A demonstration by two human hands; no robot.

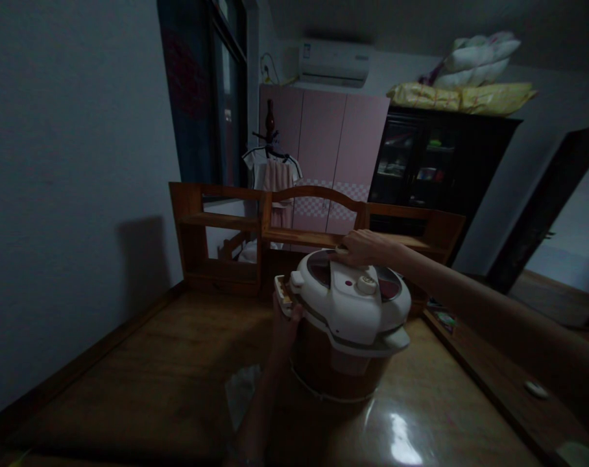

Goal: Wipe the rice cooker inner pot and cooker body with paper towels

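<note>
Head-worn camera, looking forward and down into a dim room: a person's two bare hands are on an electric cooker (355, 318), a rounded pot with a cream-white lid and a brown body, right of centre. Under it is a wooden table (178, 353) with a glossy top; whether the cooker's base touches the table is hard to tell. The right hand (365, 248), its forearm reaching in from the right edge, is closed over the handle on top of the lid. Just in front of those fingers, on the lid, is a small round knob (366, 284). The left hand (287, 319), coming up from the bottom edge, is clamped on the handle at the cooker's left side, thumb toward the body. A pale, crumpled sheet (243, 387) lies on the table beside the left forearm. On a lower wooden ledge at the right sits a small whitish object (536, 389), too dark to identify. Low wooden shelving (314, 191) with an arched middle rises along the table's far edge. Behind it are a coat stand (270, 120) hung with clothes, a pink wardrobe (318, 130), and a black cabinet (469, 155) topped with yellow bags (438, 97).
</note>
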